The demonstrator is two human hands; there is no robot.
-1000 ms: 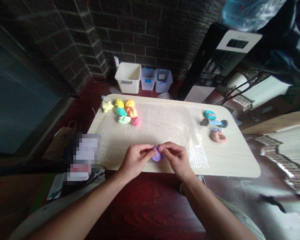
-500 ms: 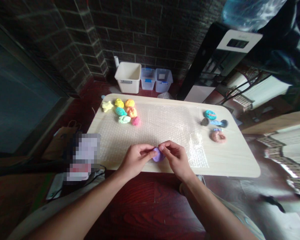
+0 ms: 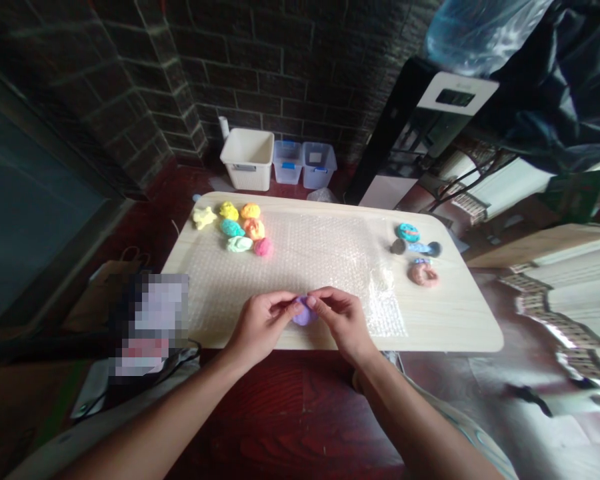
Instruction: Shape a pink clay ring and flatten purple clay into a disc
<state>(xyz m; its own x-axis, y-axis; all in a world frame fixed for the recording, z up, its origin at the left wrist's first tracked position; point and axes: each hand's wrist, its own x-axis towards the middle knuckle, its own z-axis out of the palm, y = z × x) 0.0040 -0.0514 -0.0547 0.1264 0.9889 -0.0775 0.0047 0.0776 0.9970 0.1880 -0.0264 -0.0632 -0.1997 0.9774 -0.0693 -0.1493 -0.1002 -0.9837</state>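
Note:
A flattened piece of purple modelling clay point(image 3: 304, 313) is pinched between both hands over the table's front edge. My left hand point(image 3: 265, 323) grips its left side with thumb and fingers. On the other side, my right hand point(image 3: 343, 320) has its thumb pressed on the clay's face and the fingers behind. Beneath them lies a sheet of bubble wrap point(image 3: 320, 253). Several soft lumps stand at the table's back left, among them a yellow lump point(image 3: 229, 211), a teal lump point(image 3: 233, 228) and a pink lump point(image 3: 263, 247).
On the table's right are a teal disc point(image 3: 408, 232), a dumbbell-shaped piece point(image 3: 416, 248) and a pinkish ring-like piece point(image 3: 424, 274). Behind the pale wooden table point(image 3: 460, 320) stand a white bin point(image 3: 250, 160) and two clear boxes. A water dispenser point(image 3: 405, 133) rises at the back right.
The view has shifted slightly, so the table and the things on it sit a little further left. Both hands keep hold of the purple clay, with only slight finger movement.

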